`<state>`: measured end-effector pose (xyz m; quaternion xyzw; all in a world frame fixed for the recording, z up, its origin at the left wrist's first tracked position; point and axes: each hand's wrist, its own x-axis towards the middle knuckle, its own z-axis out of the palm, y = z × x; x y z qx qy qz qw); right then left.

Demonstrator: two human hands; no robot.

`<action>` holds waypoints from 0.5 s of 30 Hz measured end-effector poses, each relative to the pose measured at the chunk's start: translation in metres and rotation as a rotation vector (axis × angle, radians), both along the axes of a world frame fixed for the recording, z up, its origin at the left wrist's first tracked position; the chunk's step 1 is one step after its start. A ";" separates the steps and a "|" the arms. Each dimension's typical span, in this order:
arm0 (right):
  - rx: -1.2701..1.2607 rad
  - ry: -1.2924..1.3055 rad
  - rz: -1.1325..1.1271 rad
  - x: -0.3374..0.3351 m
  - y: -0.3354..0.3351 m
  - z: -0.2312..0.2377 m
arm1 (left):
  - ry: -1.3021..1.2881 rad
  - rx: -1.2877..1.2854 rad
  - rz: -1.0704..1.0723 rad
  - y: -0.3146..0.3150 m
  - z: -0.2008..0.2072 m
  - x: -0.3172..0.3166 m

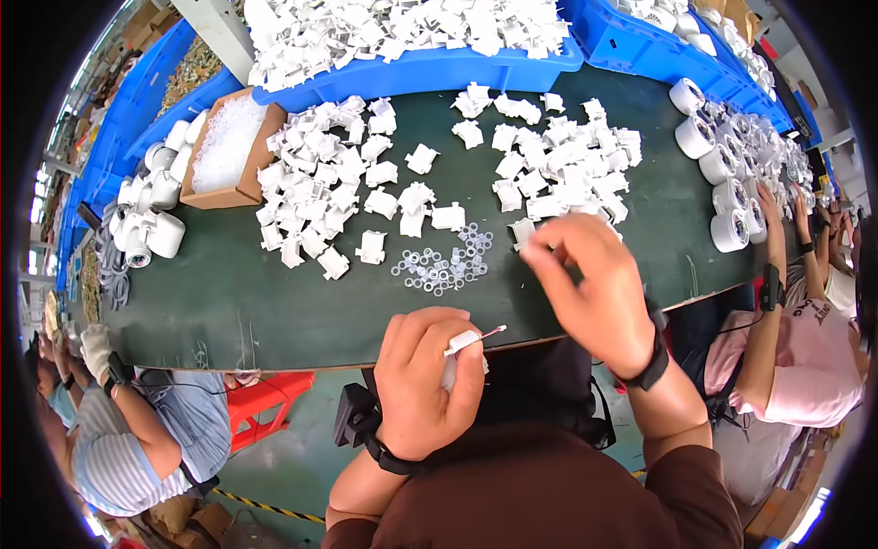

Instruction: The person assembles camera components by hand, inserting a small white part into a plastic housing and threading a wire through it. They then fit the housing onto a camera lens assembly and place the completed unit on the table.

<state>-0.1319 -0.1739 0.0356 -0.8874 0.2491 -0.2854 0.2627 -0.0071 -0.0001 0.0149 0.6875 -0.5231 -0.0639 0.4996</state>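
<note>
My left hand point(425, 380) is closed round a small white plastic part point(463, 342) at the table's near edge. A thin reddish wire with a tiny white plug point(500, 328) sticks out from it, and more pale material shows beneath my fingers. To the right, my right hand point(590, 284) hovers over the table, thumb and forefinger curled together in a pinch. A white plastic bracket point(523, 233) lies right at those fingertips; whether they hold it or something smaller cannot be made out. Between my hands and farther off lies a cluster of small translucent rings point(444, 265).
White bracket piles lie left point(315, 178) and right point(572, 160) on the dark green table point(338, 316). Behind stands a heaped blue bin point(421, 73). A cardboard box point(224, 195) holds clear pieces. White round housings point(729, 231) line the right; co-workers sit both sides.
</note>
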 end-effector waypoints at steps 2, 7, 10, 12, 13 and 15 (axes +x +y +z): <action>-0.173 0.029 -0.055 0.011 -0.008 -0.010 | 0.001 0.002 0.021 0.000 0.000 -0.001; -0.265 0.213 -0.048 0.020 -0.009 -0.017 | 0.048 0.037 0.025 0.003 0.002 -0.003; -0.183 0.130 -0.034 0.011 -0.011 -0.011 | 0.238 0.059 -0.034 0.010 0.002 0.000; 0.043 0.017 0.003 0.005 -0.007 0.000 | 0.391 0.046 -0.080 0.013 0.004 0.002; 0.122 -0.042 0.030 -0.001 -0.004 0.004 | 0.662 0.083 -0.148 0.012 0.009 0.000; 0.522 -0.058 0.126 -0.003 0.015 0.014 | 0.934 0.122 -0.183 0.016 0.008 0.000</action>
